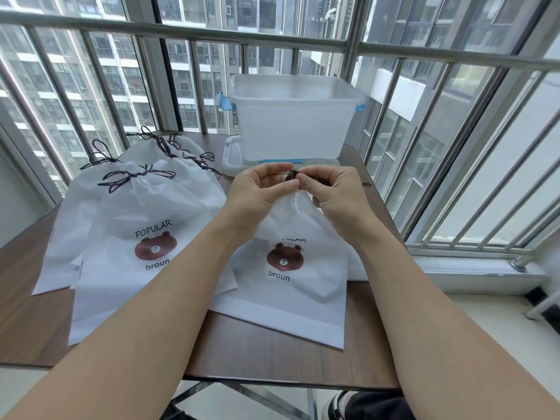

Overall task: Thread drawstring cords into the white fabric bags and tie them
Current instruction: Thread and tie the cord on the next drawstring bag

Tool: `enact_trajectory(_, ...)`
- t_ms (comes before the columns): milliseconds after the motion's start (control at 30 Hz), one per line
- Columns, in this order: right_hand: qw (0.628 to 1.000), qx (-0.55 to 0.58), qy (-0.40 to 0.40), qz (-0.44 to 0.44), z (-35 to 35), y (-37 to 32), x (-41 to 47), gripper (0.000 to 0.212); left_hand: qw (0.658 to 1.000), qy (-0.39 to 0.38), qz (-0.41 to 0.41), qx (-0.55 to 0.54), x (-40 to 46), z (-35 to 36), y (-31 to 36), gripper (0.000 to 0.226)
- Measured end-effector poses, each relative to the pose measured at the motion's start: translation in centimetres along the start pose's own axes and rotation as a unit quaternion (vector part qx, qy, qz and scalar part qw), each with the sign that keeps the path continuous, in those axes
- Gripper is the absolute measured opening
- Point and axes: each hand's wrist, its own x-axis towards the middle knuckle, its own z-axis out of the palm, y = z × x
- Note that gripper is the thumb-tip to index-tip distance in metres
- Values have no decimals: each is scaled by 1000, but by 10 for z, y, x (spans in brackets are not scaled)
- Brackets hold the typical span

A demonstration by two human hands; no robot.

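Both hands, L [257,192] & R [330,192], grip pinching dark cord [290,175] at white bag [291,268] top.

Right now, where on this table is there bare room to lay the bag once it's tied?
Bare wood shows along the near table edge, below the bag being tied, and at the near left corner beside the finished pile. The far side is crowded by the plastic bin and its lid.

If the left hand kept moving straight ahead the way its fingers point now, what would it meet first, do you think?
The left hand points right, toward the dark cord it pinches; just beyond are the right hand's fingertips, so it would probably meet those first.
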Motion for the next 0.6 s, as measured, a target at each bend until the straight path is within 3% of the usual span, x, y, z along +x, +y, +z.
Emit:
enact_trajectory(133,999,-11,-21,26,-1,-2,0,11,1000,16,11,-5,1,-2,0,31)
enact_trajectory(267,992,48,-49,110,-5,0,1,14,1000,-6,-1,-20,1,-5,2,34)
enact_trajectory(467,967,120,-101,202,-12,-2,-1,33,992,-7,45,122,-2,-7,3,28)
enact_trajectory(600,955,142,-126,227,-16,-2,-2,30,972,-7,118,203,-3,-6,4,27)
